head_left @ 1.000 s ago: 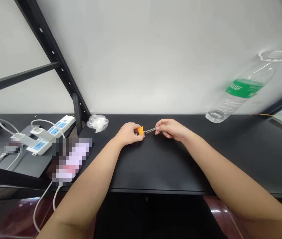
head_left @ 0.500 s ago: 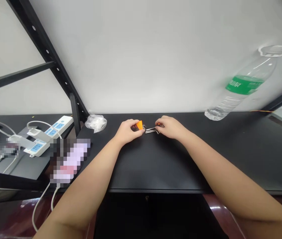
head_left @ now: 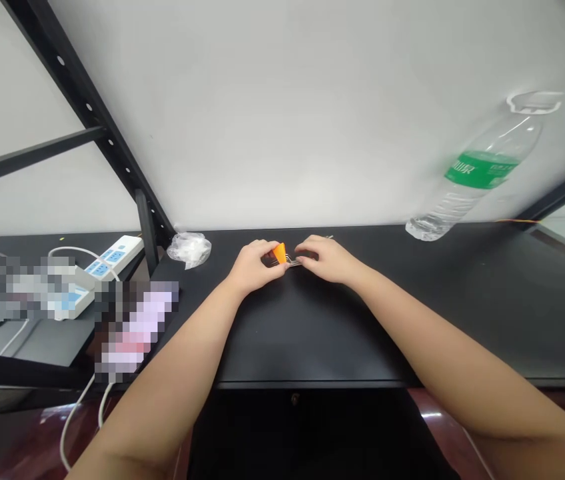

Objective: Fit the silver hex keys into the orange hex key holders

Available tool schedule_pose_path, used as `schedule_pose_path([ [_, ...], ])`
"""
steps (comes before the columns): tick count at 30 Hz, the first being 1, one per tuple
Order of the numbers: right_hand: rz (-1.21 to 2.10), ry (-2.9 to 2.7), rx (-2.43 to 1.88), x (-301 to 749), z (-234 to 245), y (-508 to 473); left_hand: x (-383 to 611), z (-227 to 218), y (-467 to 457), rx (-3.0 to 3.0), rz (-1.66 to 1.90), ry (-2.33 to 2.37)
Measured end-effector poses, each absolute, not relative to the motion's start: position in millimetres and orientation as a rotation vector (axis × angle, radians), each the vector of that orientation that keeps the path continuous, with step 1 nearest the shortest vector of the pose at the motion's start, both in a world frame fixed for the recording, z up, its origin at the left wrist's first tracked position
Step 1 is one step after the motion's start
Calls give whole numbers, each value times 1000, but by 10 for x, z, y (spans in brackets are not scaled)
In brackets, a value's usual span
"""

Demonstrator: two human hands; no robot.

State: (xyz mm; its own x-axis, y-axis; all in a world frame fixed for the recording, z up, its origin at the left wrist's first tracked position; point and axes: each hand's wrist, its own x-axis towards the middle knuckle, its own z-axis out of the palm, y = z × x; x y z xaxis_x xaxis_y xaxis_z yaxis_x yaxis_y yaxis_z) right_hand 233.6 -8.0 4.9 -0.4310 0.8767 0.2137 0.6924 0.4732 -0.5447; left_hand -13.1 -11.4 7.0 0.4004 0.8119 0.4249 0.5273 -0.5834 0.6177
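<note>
Left hand (head_left: 254,269) pinching orange-capped metal rods (head_left: 286,259) near the back edge of the black tabletop (head_left: 312,333), long axis running left to right between both hands, right hand (head_left: 326,260) closed narrow over the rod ends, grip unclear

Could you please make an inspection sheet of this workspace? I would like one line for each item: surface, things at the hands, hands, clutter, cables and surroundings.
Surface: black desk; damage: nothing seen.
Things at the hands: orange piece with thin metal rods beside it.
Hands: left hand holds the orange piece; right hand is at the rods, contact cannot be told.
Clutter: plastic bag, water bottle, white power strip, one blurred object.
Cables: white cable hangs below the desk; thin orange wire at the back edge.
Surroundings: white wall, black metal frame. Other people: nothing seen.
</note>
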Motion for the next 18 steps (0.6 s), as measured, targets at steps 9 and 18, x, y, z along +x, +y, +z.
schedule_pose_path([
  [9, 1506, -1906, -1176, 2224, 102, -170, -117, 62, -110, 2375, 892, 1078],
  [18, 1614, -1624, -1316, 2237, 17, -102, -148, 51, -74, 2521, 703, 1197],
])
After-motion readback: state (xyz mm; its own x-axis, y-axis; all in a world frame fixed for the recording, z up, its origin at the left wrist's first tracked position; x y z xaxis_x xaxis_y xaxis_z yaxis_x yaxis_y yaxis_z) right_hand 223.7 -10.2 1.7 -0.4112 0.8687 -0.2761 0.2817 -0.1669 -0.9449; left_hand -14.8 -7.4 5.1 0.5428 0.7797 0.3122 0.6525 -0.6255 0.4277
